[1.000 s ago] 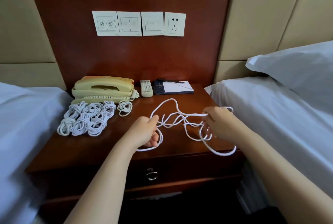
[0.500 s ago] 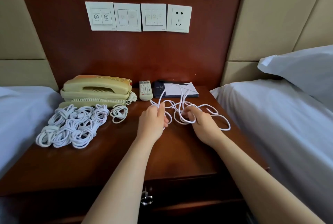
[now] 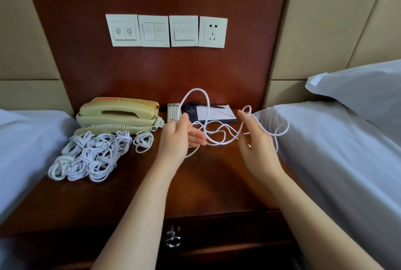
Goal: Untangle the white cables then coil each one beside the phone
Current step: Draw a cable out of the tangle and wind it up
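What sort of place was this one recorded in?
Most likely a hotel twin room: a wooden nightstand stands between two white-sheeted beds, with a corded phone and notepad on it and a row of wall switches above.

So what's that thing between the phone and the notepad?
A white remote control lies between the phone and the notepad, seen in the head view. A loop of the white cable arches just in front.
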